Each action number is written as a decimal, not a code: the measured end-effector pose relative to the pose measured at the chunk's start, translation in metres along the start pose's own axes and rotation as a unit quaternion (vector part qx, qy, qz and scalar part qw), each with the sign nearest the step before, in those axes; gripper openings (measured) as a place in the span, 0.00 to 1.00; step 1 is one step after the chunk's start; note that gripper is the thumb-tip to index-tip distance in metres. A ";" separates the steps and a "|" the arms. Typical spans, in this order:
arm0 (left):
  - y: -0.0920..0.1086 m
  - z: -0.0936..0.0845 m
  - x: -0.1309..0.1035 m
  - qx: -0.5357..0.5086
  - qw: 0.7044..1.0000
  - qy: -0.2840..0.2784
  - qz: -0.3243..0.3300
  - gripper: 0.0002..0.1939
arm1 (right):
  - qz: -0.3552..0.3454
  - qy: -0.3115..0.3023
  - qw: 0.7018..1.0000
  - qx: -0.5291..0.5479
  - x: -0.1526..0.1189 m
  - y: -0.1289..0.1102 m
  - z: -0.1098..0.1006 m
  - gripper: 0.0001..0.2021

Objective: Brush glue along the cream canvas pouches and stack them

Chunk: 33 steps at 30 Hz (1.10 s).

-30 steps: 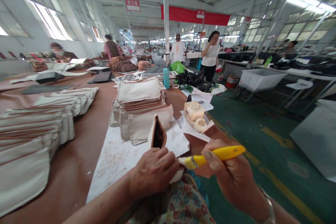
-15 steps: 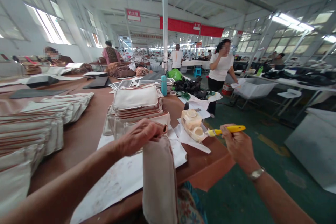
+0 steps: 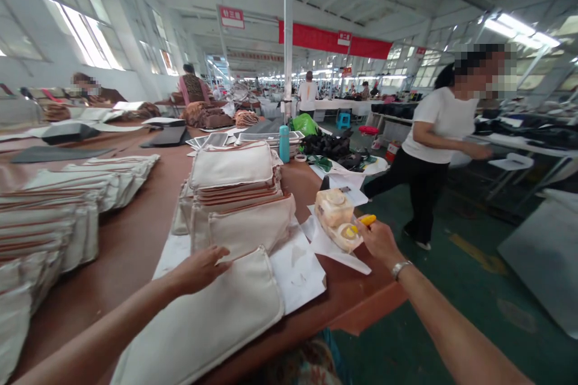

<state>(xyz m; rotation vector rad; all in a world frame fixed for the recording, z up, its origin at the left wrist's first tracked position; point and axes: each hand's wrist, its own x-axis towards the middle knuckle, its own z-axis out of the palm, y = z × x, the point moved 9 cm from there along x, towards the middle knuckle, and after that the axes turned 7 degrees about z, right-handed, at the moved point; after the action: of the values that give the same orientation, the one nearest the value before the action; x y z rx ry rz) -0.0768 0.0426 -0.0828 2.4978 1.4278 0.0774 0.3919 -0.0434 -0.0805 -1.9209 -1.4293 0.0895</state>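
Note:
My right hand grips a yellow-handled brush, its head dipped into the round opening of a cream plastic container. The container is smeared and rests on white paper at the table's right side. A flat cream stitched piece lies on the table right in front of me. Over its upper left edge is my left hand, fingers stretched out and apart; whether they touch the piece I cannot tell. Just beyond stands a stack of similar cream pieces with brown edges.
Rows of cream pieces overlap along the left of the brown table. A teal bottle stands behind the stack, near dark scraps. A person in a white shirt is walking at the right, beyond the table's edge.
The cream piece, earlier held upright in my left hand, now lies flat with those fingers spread. My right hand has moved left, putting the brush into the container. The white-shirted person has moved right.

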 end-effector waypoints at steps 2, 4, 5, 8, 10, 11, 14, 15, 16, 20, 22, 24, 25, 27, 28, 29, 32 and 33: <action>0.010 0.025 0.009 0.038 0.999 -0.029 -0.015 0.17 | -0.019 -0.003 1.000 0.003 -0.003 -0.005 -0.008 0.21; 0.018 0.038 0.016 0.054 0.997 -0.026 -0.037 0.19 | -0.051 -0.026 0.998 0.010 -0.010 -0.015 -0.013 0.20; 0.022 0.041 0.019 0.057 0.997 -0.018 -0.044 0.19 | -0.067 -0.038 0.997 0.014 -0.015 -0.020 -0.014 0.19; 0.031 0.047 0.022 0.061 0.997 0.001 -0.057 0.22 | -0.095 -0.047 0.994 0.023 -0.028 -0.029 -0.022 0.17; 0.033 0.050 0.022 0.054 0.996 0.005 -0.065 0.24 | -0.094 -0.024 0.995 0.030 -0.034 -0.028 -0.028 0.17; 0.033 0.052 0.023 0.046 0.997 0.002 -0.068 0.25 | -0.092 -0.016 0.995 0.034 -0.036 -0.027 -0.029 0.17; 0.034 0.056 0.024 0.006 0.998 -0.014 -0.067 0.22 | -0.092 -0.012 0.995 0.048 -0.044 -0.026 -0.028 0.17; 0.035 0.056 0.023 -0.010 0.998 -0.016 -0.064 0.21 | -0.087 -0.007 0.995 0.049 -0.048 -0.027 -0.029 0.18; 0.037 0.055 0.022 -0.026 0.998 -0.015 -0.060 0.20 | -0.080 0.004 0.996 0.046 -0.052 -0.030 -0.031 0.19; 0.052 0.045 0.008 -0.091 0.995 -0.002 -0.032 0.20 | 0.028 0.066 0.993 0.098 -0.078 -0.044 -0.051 0.24; 0.066 0.038 -0.005 -0.121 0.993 0.003 -0.011 0.19 | 0.098 0.071 0.973 0.196 -0.096 -0.057 -0.054 0.26; 0.083 0.029 -0.022 -0.147 0.989 0.013 0.012 0.18 | 0.126 0.065 0.940 0.309 -0.113 -0.079 -0.051 0.27; 0.093 0.022 -0.030 -0.165 0.986 0.024 0.025 0.17 | 0.131 0.059 0.925 0.353 -0.120 -0.091 -0.049 0.27; 0.110 0.009 -0.048 -0.210 0.975 0.050 0.051 0.15 | 0.126 0.043 0.902 0.410 -0.130 -0.116 -0.045 0.25; 0.118 0.002 -0.055 -0.233 0.968 0.061 0.063 0.15 | 0.119 0.036 0.898 0.422 -0.134 -0.127 -0.043 0.24; 0.125 -0.003 -0.063 -0.255 0.961 0.070 0.074 0.14 | 0.110 0.031 0.898 0.426 -0.137 -0.137 -0.041 0.23; 0.140 -0.012 -0.079 -0.290 0.950 0.072 0.093 0.13 | 0.080 0.011 0.910 0.407 -0.142 -0.158 -0.034 0.22; 0.144 -0.013 -0.083 -0.298 0.947 0.071 0.096 0.13 | 0.072 0.005 0.916 0.395 -0.142 -0.161 -0.032 0.21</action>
<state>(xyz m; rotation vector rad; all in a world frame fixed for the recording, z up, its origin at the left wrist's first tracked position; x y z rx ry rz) -0.0012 -0.0946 -0.0271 2.1335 1.0008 0.6376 0.2230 -0.1622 -0.0134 -1.3288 -1.0072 0.6270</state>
